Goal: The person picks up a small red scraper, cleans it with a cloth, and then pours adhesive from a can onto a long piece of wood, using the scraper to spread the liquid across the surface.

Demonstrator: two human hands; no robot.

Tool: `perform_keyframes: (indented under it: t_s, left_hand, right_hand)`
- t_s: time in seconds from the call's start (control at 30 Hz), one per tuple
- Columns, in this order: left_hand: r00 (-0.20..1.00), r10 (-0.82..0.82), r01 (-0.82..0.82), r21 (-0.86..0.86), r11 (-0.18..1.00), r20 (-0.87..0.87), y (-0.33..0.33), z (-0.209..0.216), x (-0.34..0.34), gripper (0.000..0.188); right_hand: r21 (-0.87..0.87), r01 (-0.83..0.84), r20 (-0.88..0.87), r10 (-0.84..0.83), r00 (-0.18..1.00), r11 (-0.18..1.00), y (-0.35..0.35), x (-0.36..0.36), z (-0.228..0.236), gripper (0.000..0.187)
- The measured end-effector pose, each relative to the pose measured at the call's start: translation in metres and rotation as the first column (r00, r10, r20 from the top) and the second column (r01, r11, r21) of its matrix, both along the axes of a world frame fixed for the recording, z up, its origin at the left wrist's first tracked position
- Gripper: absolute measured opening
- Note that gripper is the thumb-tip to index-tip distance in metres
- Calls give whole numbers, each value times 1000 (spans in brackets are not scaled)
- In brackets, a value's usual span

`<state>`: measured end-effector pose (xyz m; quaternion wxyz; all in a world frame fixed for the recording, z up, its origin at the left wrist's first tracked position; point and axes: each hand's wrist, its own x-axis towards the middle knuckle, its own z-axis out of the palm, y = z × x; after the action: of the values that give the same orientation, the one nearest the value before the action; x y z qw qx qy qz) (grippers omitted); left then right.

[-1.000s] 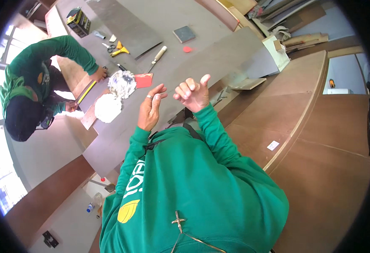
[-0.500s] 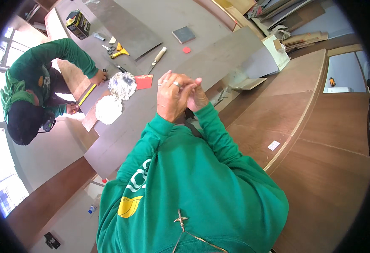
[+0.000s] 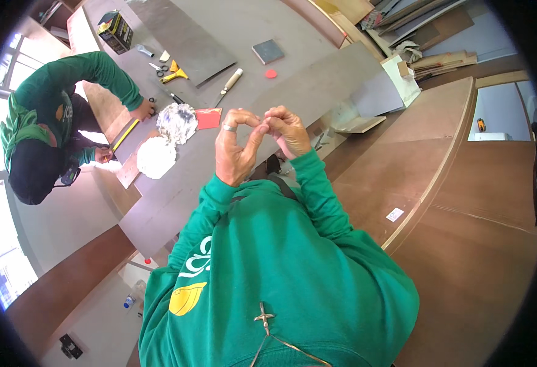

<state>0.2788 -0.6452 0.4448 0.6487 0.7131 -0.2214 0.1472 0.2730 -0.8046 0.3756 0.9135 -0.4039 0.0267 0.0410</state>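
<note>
My left hand (image 3: 236,147) and my right hand (image 3: 288,131) are raised over the near edge of the grey-brown worktable (image 3: 170,205). Thumbs and forefingers are pinched, and the fingertips of both hands meet. Whatever sits between them, if anything, is too small to make out. A ring shows on a left finger. Just left of my left hand lies a flat red square (image 3: 208,118), beside a crumpled white cloth wad (image 3: 177,123) and a second white wad (image 3: 156,158). Farther off is a blade tool with a wooden handle (image 3: 228,85).
Across the table at left, a person in a green sweatshirt (image 3: 91,79) bends over a yellow tape measure (image 3: 125,136). Scissors (image 3: 157,69), a yellow tool (image 3: 175,74), a black box (image 3: 115,32), a grey block (image 3: 268,51) and a red disc (image 3: 271,74) lie around. A curved wooden panel (image 3: 397,165) stands right.
My hands have moved slightly apart from their overlapped position. My left fingers have opened into a rounded pinch, and the fingertips still meet. The other person has hardly moved.
</note>
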Motion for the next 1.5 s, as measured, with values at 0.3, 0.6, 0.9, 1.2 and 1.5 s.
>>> perform_keyframes:
  t_s: [0.3, 0.6, 0.9, 1.2, 1.5]
  left_hand:
    - [989, -21, 26, 32, 999, -148, 16, -28, -20, 8]
    - [868, -493, 478, 177, 860, 53, -18, 3, -35, 19]
    - [955, -296, 169, 810, 561, 6, -58, 18, 17, 51]
    - [550, -447, 102, -474, 875, -706, -7, -131, 52, 67]
    - [609, -628, 10, -787, 617, -485, -12, 0, 13, 73]
  right_hand:
    - [-54, -8, 44, 10, 999, 999, 10, -1, 12, 6]
    - [100, 37, -143, -23, 989, 994, -3, 3, -18, 40]
    - [312, -19, 138, -26, 990, 950, 18, -2, 54, 76]
    - [-503, 240, 438, 5, 899, 830, 5, 3, 92, 70]
    - [-977, 183, 178, -53, 983, 111, -32, 38, -148, 53]
